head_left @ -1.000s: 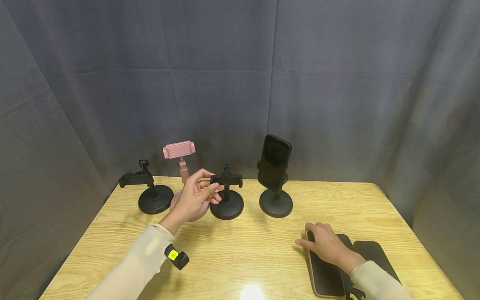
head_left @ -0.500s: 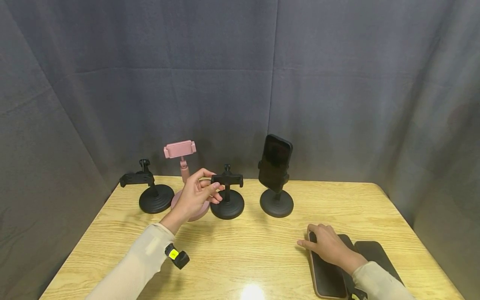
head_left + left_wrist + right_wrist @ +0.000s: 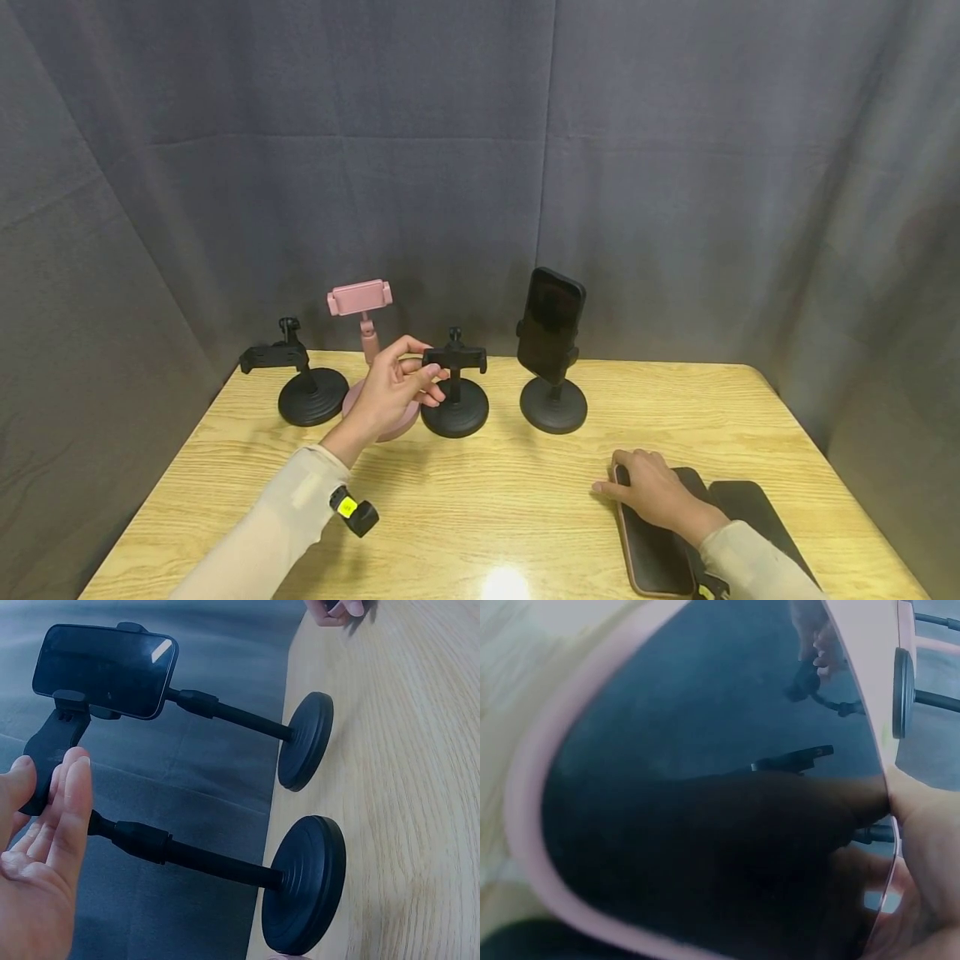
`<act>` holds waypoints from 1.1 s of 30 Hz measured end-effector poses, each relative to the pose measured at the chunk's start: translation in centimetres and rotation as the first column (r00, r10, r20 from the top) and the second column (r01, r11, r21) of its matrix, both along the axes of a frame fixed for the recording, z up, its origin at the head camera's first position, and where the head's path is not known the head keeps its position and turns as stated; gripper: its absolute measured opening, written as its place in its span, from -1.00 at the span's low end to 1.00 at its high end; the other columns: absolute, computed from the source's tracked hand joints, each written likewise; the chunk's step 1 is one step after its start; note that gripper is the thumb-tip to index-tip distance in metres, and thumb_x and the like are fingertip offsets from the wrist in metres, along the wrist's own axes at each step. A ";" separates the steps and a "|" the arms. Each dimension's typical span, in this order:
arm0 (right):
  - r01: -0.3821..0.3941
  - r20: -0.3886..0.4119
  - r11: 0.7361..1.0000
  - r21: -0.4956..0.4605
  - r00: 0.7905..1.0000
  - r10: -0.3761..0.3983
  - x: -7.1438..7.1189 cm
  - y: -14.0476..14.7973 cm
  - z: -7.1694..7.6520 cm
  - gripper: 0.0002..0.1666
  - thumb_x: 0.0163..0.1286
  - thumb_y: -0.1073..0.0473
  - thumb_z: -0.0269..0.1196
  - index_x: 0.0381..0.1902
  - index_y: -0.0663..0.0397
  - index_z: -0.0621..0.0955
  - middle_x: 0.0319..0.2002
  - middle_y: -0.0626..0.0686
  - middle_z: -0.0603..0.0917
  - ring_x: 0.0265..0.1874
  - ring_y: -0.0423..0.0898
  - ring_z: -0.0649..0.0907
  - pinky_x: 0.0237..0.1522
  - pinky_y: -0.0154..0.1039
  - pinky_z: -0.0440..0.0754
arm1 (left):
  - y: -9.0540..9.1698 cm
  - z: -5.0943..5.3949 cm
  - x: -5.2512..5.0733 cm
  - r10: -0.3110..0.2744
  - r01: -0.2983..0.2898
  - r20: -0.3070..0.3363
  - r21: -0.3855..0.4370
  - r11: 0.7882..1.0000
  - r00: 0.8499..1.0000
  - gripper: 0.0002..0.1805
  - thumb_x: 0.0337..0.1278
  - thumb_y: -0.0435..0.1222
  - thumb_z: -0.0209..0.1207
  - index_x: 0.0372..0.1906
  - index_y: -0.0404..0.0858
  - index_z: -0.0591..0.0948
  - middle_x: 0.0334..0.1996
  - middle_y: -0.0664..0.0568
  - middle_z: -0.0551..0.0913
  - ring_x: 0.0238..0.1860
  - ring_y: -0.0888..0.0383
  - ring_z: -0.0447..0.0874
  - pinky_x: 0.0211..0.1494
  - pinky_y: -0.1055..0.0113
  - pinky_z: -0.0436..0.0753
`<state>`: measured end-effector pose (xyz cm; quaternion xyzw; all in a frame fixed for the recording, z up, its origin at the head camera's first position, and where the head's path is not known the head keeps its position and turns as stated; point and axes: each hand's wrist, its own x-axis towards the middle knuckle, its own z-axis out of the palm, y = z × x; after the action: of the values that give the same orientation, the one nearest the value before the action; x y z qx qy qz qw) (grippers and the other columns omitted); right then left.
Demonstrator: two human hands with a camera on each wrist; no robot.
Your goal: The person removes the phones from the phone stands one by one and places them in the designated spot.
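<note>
While four phone stands (image 3: 312,397) and four phones (image 3: 551,325) share the table (image 3: 480,500), the left grip (image 3: 390,385) narrowly pinches a black clamp (image 3: 467,359); the right grip (image 3: 654,493), spread wider, clasps the pink-edged phone (image 3: 658,557) at right.

I see the head camera aim forward and down across the pale wooden table (image 3: 480,475); the black left-wrist camera (image 3: 363,518), nearer and sideways, shares its stand-mounted black smartphone (image 3: 551,321); the right-wrist one (image 3: 718,587), closest, faces a pink-edged black phone (image 3: 667,810).
</note>
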<state>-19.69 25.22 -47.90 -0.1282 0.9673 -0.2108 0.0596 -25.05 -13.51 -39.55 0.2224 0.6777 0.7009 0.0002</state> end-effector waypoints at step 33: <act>-0.007 0.009 0.999 -0.044 1.000 0.007 -0.6 -0.3 -1.3 -0.59 0.30 -0.24 0.37 -0.42 -0.09 0.53 -0.41 -0.06 0.49 -0.35 -0.08 0.40 -0.31 -0.19 0.28 | 0.0 0.0 0.1 0.001 -0.001 -0.005 -0.007 1.000 1.000 -0.72 0.41 -0.56 0.06 0.10 -0.55 0.31 -0.33 0.31 0.78 -0.48 0.34 0.76 -0.30 0.42 0.78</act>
<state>-20.25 24.97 -49.24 -0.1319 0.9616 -0.2325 0.0621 -24.93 -13.56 -39.56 0.2237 0.6803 0.6979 -0.0010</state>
